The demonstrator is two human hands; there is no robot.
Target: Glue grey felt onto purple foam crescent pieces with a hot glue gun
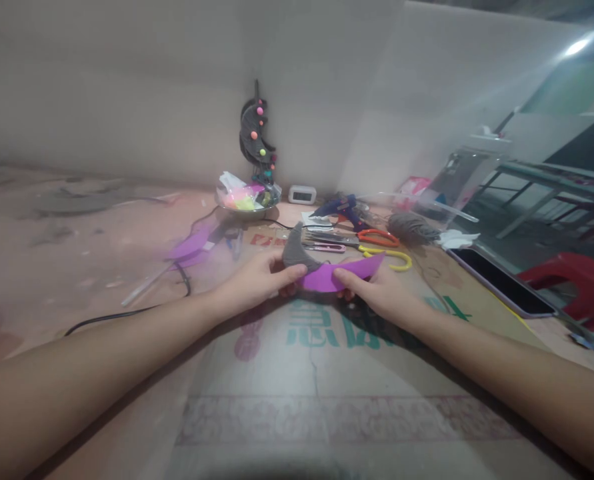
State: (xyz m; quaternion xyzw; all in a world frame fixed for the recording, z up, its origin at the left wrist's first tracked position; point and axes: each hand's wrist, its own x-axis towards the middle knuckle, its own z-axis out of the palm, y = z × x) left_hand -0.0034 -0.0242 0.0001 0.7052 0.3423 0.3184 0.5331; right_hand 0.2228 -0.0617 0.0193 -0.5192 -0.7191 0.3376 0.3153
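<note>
A purple crescent-shaped foam piece with grey yarn wound round its left horn is held just above a flattened cardboard sheet. My left hand pinches the grey-wrapped end, thumb on top. My right hand grips the purple part from the right, fingers closed under it. Both forearms reach in from the bottom corners.
Behind the hands lie orange-handled scissors, a yellow hook-shaped tool, a blue glue gun, a ball of grey yarn, a bowl of bright bits, another purple piece, a phone, and a black crescent ornament by the wall.
</note>
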